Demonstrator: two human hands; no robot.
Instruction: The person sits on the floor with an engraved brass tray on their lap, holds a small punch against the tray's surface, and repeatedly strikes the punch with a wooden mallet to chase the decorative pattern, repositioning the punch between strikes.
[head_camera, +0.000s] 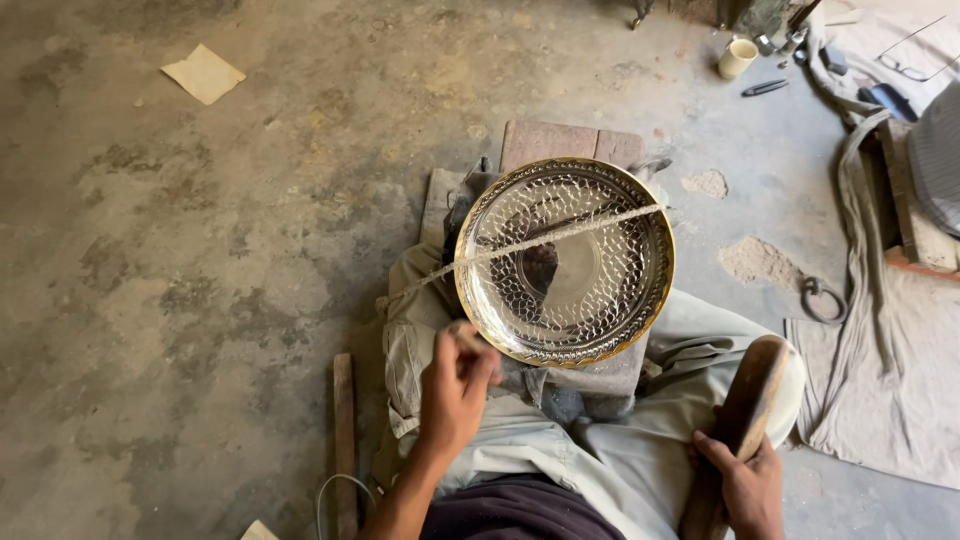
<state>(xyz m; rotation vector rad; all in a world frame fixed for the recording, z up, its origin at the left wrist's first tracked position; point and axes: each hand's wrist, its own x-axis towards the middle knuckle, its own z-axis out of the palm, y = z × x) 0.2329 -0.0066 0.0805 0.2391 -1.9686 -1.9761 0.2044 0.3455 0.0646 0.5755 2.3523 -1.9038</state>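
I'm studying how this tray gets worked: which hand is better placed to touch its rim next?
Probably the left. The left hand, pinching a small tool, sits right at the tray's near rim. The right hand is off by the knee, its grip wrapped around a wooden mallet.

No package, label, sign or screen shows in the head view. The nearest to such a thing is a flat, pale tan, square piece of card or paper (203, 73) that lies on the bare grey concrete floor (150, 250) at the upper left, turned cornerwise, with nothing legible on its face. A corner of a second pale tan scrap (258, 531) pokes in at the bottom edge, too cut off to tell its kind.
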